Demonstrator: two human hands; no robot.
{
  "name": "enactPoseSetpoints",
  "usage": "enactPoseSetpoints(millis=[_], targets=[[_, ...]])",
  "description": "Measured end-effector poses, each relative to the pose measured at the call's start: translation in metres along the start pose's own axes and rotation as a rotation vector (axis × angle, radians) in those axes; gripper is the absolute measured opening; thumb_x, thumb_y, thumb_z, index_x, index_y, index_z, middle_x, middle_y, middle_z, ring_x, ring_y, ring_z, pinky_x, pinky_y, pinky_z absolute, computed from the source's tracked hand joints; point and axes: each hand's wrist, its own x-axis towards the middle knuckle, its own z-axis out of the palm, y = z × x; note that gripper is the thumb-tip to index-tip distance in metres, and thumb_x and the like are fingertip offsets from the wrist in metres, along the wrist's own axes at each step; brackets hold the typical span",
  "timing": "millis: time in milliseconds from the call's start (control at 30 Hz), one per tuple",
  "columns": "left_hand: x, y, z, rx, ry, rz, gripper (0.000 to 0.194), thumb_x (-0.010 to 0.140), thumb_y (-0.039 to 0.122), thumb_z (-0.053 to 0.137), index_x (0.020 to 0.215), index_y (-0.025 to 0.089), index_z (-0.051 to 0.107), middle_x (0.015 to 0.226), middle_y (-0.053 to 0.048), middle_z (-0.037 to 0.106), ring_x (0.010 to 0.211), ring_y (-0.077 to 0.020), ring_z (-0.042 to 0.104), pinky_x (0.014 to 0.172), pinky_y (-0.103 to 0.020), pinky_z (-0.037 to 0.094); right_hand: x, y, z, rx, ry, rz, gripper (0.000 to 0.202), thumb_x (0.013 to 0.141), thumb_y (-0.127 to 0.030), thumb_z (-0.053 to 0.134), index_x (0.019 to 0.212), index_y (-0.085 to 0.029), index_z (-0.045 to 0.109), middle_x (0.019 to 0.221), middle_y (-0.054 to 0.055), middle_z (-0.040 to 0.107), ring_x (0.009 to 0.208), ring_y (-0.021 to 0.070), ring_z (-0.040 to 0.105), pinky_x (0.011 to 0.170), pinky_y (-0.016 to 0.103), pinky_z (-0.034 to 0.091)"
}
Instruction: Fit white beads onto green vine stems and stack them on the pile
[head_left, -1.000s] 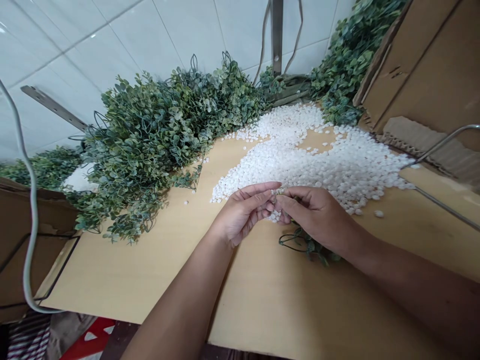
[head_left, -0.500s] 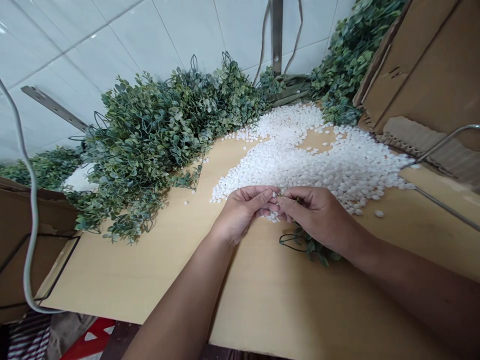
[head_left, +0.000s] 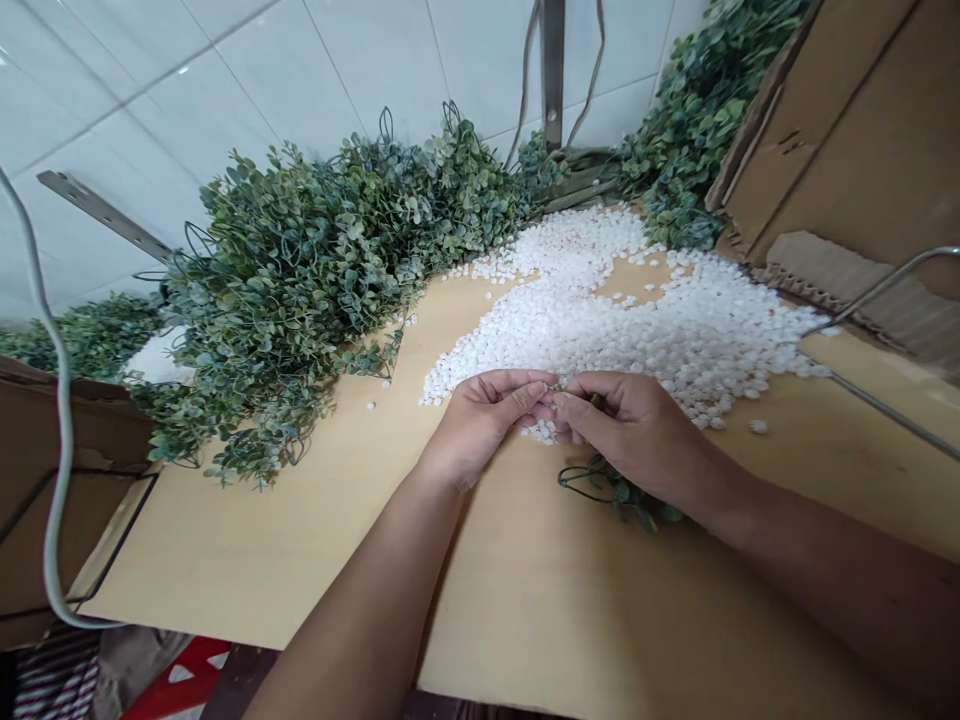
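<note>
My left hand [head_left: 491,415] has its thumb and fingers pressed together at a small piece, likely one of the white pieces, at the near edge of the white heap [head_left: 570,330]. Its fingertips meet those of my right hand [head_left: 622,420], which is closed round the green stem of a leafy sprig [head_left: 626,495]. The sprig's leaves and a wire-like loop hang below my right hand, over the table. Several white pieces show beneath the fingertips. What exactly lies between the fingertips is too small to tell.
A large pile of green leafy sprigs [head_left: 292,270] lies at the back left, with more greenery [head_left: 690,130] at the back right. Cardboard [head_left: 862,140] stands at the right beside a metal rod [head_left: 892,410]. A white cable [head_left: 60,430] hangs at the left of the wooden table [head_left: 277,550].
My hands stay in nearly the same place, with only a slight shift at the fingertips. The camera view has moved very slightly.
</note>
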Motion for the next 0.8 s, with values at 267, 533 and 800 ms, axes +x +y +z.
enactPoseSetpoints(millis=[267,533,800], targets=[[0.0005,-0.001,-0.0002,-0.013,-0.019,0.018,0.019,0.054,0.023,0.079,0.07,0.014,0.072,0.057,0.0,0.066,0.056,-0.0068,0.057,0.061,-0.019,0.044,-0.0002,-0.0013,-0.0006,-0.003,0.0,-0.001,0.025,0.077,-0.029,0.045,0.055,-0.017,0.049,0.052,-0.001,0.05,0.052,0.0104,0.045,0.05,0.024,0.034],[-0.0007,0.0001,0.0006,0.028,0.015,0.034,0.017,0.06,0.023,0.075,0.073,0.013,0.072,0.061,-0.001,0.065,0.054,-0.0061,0.055,0.058,-0.019,0.043,-0.0002,-0.0014,-0.0007,-0.007,-0.008,-0.02,0.026,0.076,-0.032,0.043,0.055,-0.017,0.049,0.052,0.0,0.05,0.051,0.0106,0.044,0.049,0.025,0.033],[0.0018,-0.0009,0.0014,0.029,-0.018,0.046,0.013,0.066,0.024,0.071,0.072,0.014,0.071,0.057,0.001,0.062,0.051,-0.0041,0.053,0.054,-0.016,0.039,0.0004,-0.0019,-0.0004,-0.03,-0.009,-0.028,0.026,0.076,-0.03,0.043,0.055,-0.017,0.05,0.052,0.0,0.052,0.051,0.0112,0.046,0.049,0.025,0.032]])
